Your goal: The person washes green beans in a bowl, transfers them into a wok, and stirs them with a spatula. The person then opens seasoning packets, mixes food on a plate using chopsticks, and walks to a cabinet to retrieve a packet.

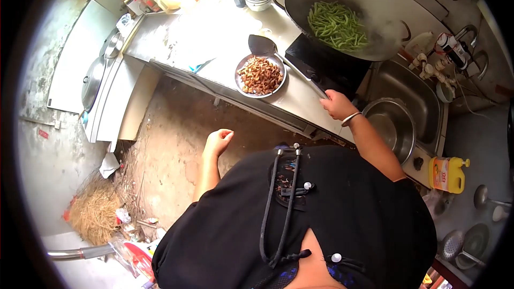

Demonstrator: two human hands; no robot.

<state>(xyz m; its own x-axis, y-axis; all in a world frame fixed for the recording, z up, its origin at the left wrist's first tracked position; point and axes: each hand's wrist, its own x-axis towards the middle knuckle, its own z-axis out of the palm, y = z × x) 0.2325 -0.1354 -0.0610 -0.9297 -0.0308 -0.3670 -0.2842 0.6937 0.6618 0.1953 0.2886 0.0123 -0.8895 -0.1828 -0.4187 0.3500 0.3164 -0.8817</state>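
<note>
Because the spatula [262,46] seems stiff and light, my right hand [337,105] clasps its handle [317,87] end; my left hand [218,142] curls closed.

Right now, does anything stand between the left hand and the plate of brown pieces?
Only the counter's front edge lies between the left hand and the plate; no loose object is visible there.

Desk [300,101]: smooth, glossy white. Sink [428,96]: brushed-looking metal. Jug [448,175]: smooth yellow plastic. Top [214,235]: matt black cloth.
</note>
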